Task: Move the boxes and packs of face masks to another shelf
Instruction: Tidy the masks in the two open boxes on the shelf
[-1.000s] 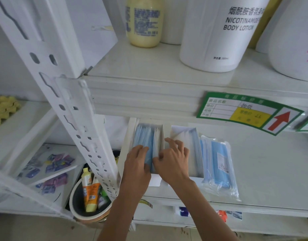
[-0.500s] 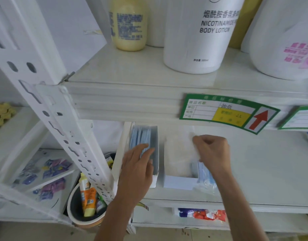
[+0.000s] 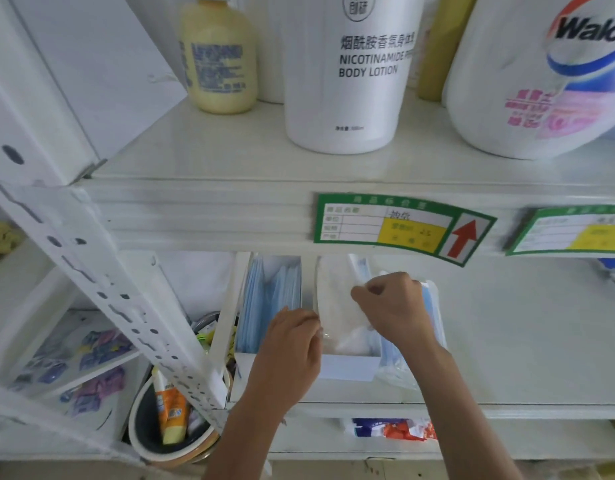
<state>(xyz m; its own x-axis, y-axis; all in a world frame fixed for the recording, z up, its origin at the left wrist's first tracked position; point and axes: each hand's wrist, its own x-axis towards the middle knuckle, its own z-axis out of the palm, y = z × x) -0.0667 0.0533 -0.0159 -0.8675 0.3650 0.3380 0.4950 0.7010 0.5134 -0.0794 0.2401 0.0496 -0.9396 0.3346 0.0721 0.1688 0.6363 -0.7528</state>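
Two open white boxes stand side by side on the lower white shelf (image 3: 524, 341). The left box (image 3: 243, 367) holds blue face masks upright. The right box (image 3: 347, 367) holds clear packs of white masks. A clear pack of blue masks (image 3: 434, 317) lies against the right box's right side. My left hand (image 3: 288, 344) sits between the two boxes, its fingers curled at the clear plastic edge of the white pack. My right hand (image 3: 391, 306) pinches the top of the white mask pack (image 3: 337, 306) over the right box.
On the upper shelf stand a yellow bottle (image 3: 217, 57), a white body lotion jug (image 3: 347, 74) and a Walch jug (image 3: 541, 74). A perforated white upright (image 3: 101, 285) slants at the left. A bucket with tubes (image 3: 171, 424) sits below left. Green price labels (image 3: 403, 225) hang on the shelf edge.
My left hand slid right from the blue masks in the left box to the edge of the right box. My right hand came in over the right box and took hold of the white pack.
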